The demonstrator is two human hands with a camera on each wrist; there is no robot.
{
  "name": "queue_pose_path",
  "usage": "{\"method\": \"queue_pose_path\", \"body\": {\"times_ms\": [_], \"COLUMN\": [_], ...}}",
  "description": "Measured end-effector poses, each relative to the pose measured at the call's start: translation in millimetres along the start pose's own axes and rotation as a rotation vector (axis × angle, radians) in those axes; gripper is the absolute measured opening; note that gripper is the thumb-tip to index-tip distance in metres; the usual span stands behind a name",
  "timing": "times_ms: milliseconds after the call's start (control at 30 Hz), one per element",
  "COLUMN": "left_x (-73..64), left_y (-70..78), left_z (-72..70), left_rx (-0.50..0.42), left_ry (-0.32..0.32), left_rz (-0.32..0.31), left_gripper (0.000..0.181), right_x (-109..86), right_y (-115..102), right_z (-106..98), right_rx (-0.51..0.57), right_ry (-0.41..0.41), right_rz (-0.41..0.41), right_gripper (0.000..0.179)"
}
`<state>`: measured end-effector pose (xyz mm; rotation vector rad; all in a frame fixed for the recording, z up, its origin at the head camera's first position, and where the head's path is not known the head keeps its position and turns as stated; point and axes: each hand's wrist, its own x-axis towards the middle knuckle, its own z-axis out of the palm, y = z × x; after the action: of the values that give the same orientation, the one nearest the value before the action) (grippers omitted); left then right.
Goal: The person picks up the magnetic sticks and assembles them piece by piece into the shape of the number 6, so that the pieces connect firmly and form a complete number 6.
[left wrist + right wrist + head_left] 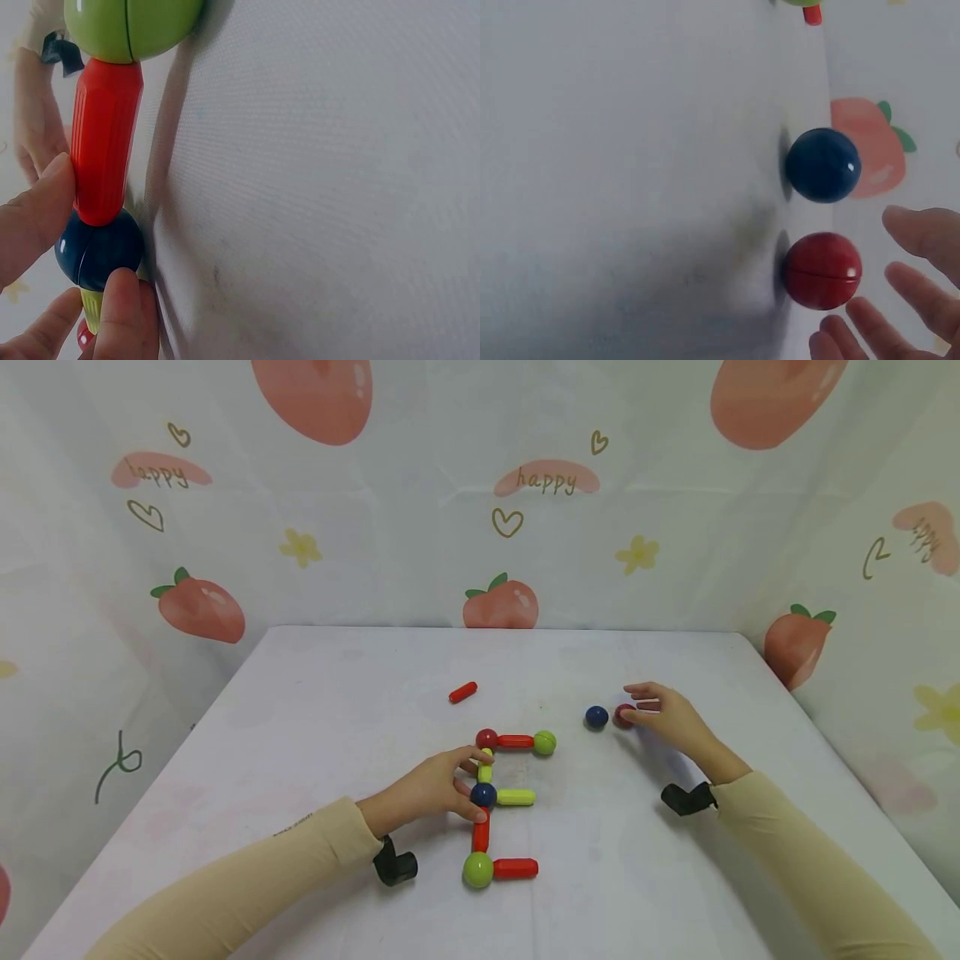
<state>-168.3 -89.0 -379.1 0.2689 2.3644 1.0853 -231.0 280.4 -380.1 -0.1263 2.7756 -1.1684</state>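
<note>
A toy structure of balls and rods lies on the table. Its left side runs from a red ball [487, 739] through a yellow-green rod [485, 772], a dark blue ball [483, 795] and a red rod [109, 142] to a green ball [477, 869]. My left hand [442, 783] holds this side around the blue ball, thumb against the red rod, fingertips by the blue ball and yellow-green rod. Farther right, my right hand [667, 718] reaches over a loose red ball [823, 271], fingers spread and apart from it in the right wrist view.
A loose dark blue ball [596, 717] sits just left of the loose red one. One loose red rod [462, 692] lies farther back. Rods branch rightward from the structure, the far one ending in a green ball [544, 742]. A printed curtain [420, 560] stands behind the table.
</note>
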Motion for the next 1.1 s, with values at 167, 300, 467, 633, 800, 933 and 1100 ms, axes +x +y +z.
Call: {"method": "queue_pose_path", "body": {"times_ms": [167, 300, 467, 633, 800, 933, 1100], "left_x": [-0.8, -1.1, -1.0, -0.9, -1.1, -1.7, -2.3], "left_y": [0.7, 1.1, 1.0, 1.5, 1.8, 2.6, 3.0], "left_z": [-0.2, -0.2, -0.1, -0.1, -0.1, -0.2, -0.3], "left_rx": [0.003, 0.006, 0.003, 0.012, 0.014, 0.021, 0.016], "left_ry": [0.0, 0.0, 0.0, -0.002, 0.0, 0.001, 0.001], "left_rz": [0.001, -0.004, -0.007, -0.01, -0.011, -0.013, -0.009], "left_gripper": [0.071, 0.071, 0.071, 0.071, 0.071, 0.071, 0.071], "right_x": [4.7, 7.5, 10.0, 11.3, 11.6, 11.1, 11.3], "right_y": [4, 7, 9, 9, 7, 5, 5], "right_z": [0, 1, 3, 3, 3, 3, 3], "right_rx": [-0.009, -0.024, -0.05, -0.06, -0.062, -0.067, -0.071], "right_ry": [-0.038, -0.055, -0.054, -0.048, -0.051, -0.054, -0.058], "right_rz": [0.059, 0.067, 0.061, 0.057, 0.061, 0.063, 0.067], "right_gripper": [0.055, 0.054, 0.052, 0.049, 0.048, 0.048, 0.047]}}
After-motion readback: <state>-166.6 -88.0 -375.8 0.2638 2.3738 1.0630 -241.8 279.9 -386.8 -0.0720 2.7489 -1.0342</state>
